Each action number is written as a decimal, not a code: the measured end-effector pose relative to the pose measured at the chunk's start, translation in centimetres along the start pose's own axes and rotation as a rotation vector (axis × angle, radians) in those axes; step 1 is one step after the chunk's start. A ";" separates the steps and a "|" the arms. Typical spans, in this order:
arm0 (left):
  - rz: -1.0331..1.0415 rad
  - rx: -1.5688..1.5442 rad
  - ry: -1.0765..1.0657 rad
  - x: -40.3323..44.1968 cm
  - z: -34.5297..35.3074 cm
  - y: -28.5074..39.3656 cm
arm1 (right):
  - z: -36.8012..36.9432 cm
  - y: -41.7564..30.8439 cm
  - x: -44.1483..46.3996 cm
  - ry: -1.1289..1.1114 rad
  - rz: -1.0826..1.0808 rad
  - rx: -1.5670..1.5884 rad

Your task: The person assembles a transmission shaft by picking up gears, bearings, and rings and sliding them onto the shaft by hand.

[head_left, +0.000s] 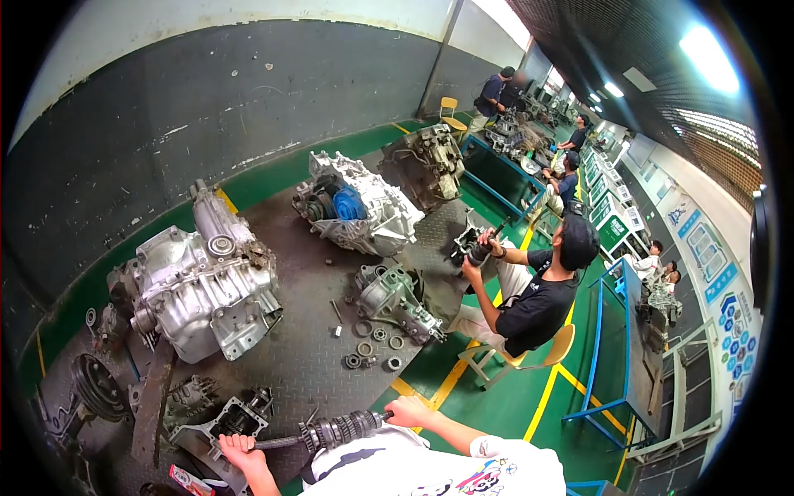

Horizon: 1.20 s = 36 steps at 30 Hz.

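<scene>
A gear shaft (pixel 343 430) with several stacked gears lies level across my lap, just above my white shirt. My left hand (pixel 240 451) is closed around its long thin end. At the other end, my right hand (pixel 407 411) grips the short tip beside the gears. Close to my left hand is an opened gearbox housing (pixel 236 419) on the metal table (pixel 306 384). Loose ring gears and bearings (pixel 364 349) lie farther up the table, near a grey transmission case (pixel 393 298).
A large silver gearbox (pixel 203 289) and another with a blue part (pixel 364 207) stand on the table. To the right, a seated co-worker (pixel 542 293) on a yellow chair (pixel 558 347) handles a dark part. A blue-framed bench (pixel 633 355) stands beyond.
</scene>
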<state>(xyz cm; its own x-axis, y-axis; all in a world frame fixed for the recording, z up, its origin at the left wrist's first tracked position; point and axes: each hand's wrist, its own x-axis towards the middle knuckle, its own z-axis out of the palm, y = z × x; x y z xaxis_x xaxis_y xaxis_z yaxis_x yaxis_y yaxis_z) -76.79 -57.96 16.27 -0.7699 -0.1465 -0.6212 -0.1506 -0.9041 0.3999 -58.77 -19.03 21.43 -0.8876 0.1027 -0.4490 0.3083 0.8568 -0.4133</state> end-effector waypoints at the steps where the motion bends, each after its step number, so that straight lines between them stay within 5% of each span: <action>1: 0.000 0.002 0.004 0.0 0.0 0.0 | 0.1 0.1 0.0 0.005 -0.002 0.003; 36: -0.007 -0.014 0.075 0.3 -0.5 0.2 | -0.5 -0.5 0.7 -0.066 0.003 -0.057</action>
<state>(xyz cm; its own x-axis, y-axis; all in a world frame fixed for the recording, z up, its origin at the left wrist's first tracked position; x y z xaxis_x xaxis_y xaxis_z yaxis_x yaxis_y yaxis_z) -76.71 -58.35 15.81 -0.7203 -0.1689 -0.6728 -0.1470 -0.9107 0.3860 -59.72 -19.13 21.67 -0.8616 0.0738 -0.5022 0.2894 0.8842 -0.3665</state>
